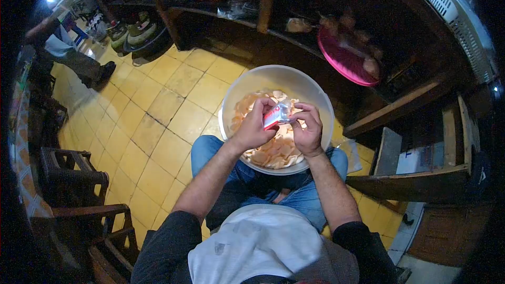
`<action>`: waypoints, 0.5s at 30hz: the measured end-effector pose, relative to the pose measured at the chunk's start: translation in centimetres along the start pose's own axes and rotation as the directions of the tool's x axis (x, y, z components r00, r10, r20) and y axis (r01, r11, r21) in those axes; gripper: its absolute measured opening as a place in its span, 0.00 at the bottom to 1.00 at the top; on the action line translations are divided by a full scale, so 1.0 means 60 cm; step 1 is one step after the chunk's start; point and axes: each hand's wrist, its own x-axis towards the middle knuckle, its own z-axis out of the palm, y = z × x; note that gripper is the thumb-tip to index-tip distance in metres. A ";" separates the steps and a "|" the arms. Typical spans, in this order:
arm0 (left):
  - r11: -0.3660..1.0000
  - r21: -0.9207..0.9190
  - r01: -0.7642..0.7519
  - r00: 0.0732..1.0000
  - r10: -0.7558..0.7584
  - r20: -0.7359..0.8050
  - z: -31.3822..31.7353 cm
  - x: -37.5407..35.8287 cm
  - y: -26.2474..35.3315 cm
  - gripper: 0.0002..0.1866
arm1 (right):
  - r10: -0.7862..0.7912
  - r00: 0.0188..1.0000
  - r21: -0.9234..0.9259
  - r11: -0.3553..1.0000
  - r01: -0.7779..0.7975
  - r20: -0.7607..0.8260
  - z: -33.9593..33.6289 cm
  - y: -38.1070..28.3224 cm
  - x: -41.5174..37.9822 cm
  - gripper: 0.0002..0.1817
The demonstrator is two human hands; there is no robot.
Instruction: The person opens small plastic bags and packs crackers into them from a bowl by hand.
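Both hands, left hand (252,129) and right hand (309,129), pinch a small red-and-white packet (277,115) with closed fingers above a chip-filled white bowl (315,97).

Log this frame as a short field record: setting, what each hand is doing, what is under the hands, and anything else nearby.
setting: person seated over a yellow tiled floor, wooden shelves ahead
left hand: grips one end of a small red and silver packet
right hand: fingers pinch the packet's other end
below hands: large round white plastic bowl holding pale orange sliced pieces, resting by the knees
nearby: round pink plastic tray on a shelf; dark wooden chair at left
others: another person's leg and shoe, far left
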 end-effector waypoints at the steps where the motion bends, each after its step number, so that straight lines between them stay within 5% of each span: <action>1: 0.998 0.037 0.057 0.998 -0.058 0.015 -0.003 0.000 0.004 0.35 | -0.031 0.999 0.027 0.999 0.030 0.026 0.004 0.004 0.000 0.10; 3: 0.990 0.075 0.116 0.993 -0.118 0.027 -0.005 0.002 0.015 0.36 | -0.061 0.997 0.055 0.997 0.058 0.053 0.010 -0.003 0.000 0.12; 5: 0.879 -0.330 0.343 0.935 -0.355 0.028 -0.005 0.002 0.029 0.32 | 0.247 0.960 0.266 0.924 -0.274 0.132 0.013 -0.024 0.001 0.16; 6: 0.879 -0.329 0.345 0.934 -0.357 0.026 -0.009 0.004 0.026 0.32 | 0.247 0.960 0.268 0.923 -0.275 0.134 0.015 -0.020 0.000 0.16; 8: 0.254 -0.883 0.394 0.834 -0.502 0.228 -0.020 0.010 0.009 0.25 | 0.263 0.958 0.275 0.918 -0.285 0.115 0.018 -0.008 -0.003 0.18; 9: 0.138 -0.930 0.340 0.829 -0.512 0.227 -0.021 0.018 0.005 0.21 | 0.250 0.956 0.264 0.922 -0.284 0.156 0.013 -0.008 0.001 0.18; 15: 0.094 -0.971 0.218 0.790 -0.602 0.119 -0.009 0.029 -0.012 0.19 | -0.110 0.963 0.074 0.993 0.095 0.246 0.001 -0.030 0.001 0.19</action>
